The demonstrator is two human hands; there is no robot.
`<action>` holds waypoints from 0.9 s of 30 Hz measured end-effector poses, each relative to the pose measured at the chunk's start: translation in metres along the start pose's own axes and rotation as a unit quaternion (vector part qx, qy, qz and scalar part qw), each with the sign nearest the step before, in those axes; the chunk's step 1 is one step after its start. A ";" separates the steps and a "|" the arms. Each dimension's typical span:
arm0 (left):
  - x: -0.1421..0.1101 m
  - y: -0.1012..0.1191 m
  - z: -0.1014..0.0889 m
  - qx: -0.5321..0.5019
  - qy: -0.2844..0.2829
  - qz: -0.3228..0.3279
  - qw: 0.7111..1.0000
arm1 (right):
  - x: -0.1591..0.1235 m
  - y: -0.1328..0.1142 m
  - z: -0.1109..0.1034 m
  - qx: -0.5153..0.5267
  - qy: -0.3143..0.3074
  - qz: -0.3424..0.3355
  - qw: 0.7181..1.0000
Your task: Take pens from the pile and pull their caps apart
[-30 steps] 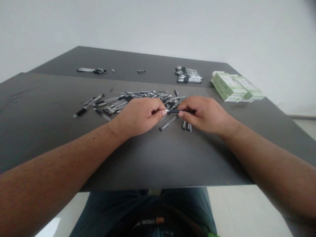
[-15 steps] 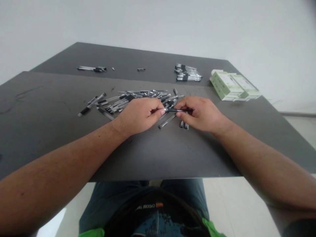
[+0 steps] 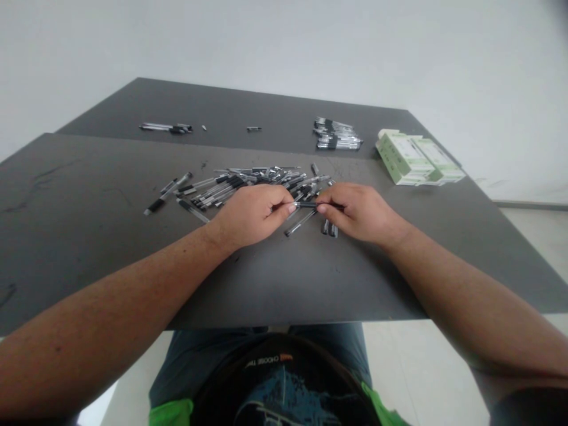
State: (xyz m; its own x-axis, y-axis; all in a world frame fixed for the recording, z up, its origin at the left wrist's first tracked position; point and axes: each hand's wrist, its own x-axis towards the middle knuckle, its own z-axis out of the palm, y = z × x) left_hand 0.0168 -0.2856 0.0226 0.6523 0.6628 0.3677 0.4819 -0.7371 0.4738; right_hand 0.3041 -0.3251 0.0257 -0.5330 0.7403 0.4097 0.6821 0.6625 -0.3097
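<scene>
Between my two hands a pen (image 3: 306, 205) with a black grip lies level, above the near side of a pile of pens. My left hand (image 3: 257, 214) is closed, pinching the pen's left end between thumb and forefinger. Closed on the pen's other end is my right hand (image 3: 359, 210), whose fingers hide that part. The pile of loose pens and pen parts (image 3: 222, 188) spreads just beyond both hands. One clear pen piece (image 3: 300, 223) lies on the table below the held pen. Two short black-and-clear caps (image 3: 329, 228) rest beside my right fingers.
Two green-and-white boxes (image 3: 410, 158) stand at the right. A bundle of pens (image 3: 338, 135) lies at the back, with a smaller group of pens (image 3: 166, 128) at back left. Between them are a lone cap (image 3: 254, 128) and a tiny white piece (image 3: 204, 128). The grey table (image 3: 284, 284) ends before my lap.
My right thumb and fingers sit slightly closer to my left hand along the pen, so less of it shows. The whole view has shifted slightly; the other things have stayed put.
</scene>
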 end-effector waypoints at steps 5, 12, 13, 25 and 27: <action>0.000 0.000 0.000 -0.002 0.002 -0.003 1.000 | 0.000 -0.002 -0.002 0.010 0.012 0.018 1.000; 0.000 0.001 0.001 -0.003 0.001 0.003 1.000 | 0.001 -0.003 -0.003 -0.005 -0.007 0.010 1.000; 0.000 0.001 0.001 -0.003 0.002 0.004 1.000 | 0.001 -0.003 -0.003 -0.003 -0.006 0.007 1.000; 0.000 0.000 0.001 -0.006 0.004 0.007 1.000 | 0.001 -0.001 -0.003 0.002 -0.020 0.015 1.000; 0.000 0.000 0.001 -0.008 0.005 0.006 1.000 | 0.001 -0.002 -0.002 0.013 -0.015 0.024 1.000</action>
State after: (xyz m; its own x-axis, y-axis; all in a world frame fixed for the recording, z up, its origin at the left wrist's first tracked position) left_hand 0.0176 -0.2856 0.0213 0.6521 0.6549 0.3820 0.4642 -0.7433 0.4817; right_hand 0.3036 -0.3260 0.0284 -0.5156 0.7738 0.3679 0.6939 0.6290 -0.3505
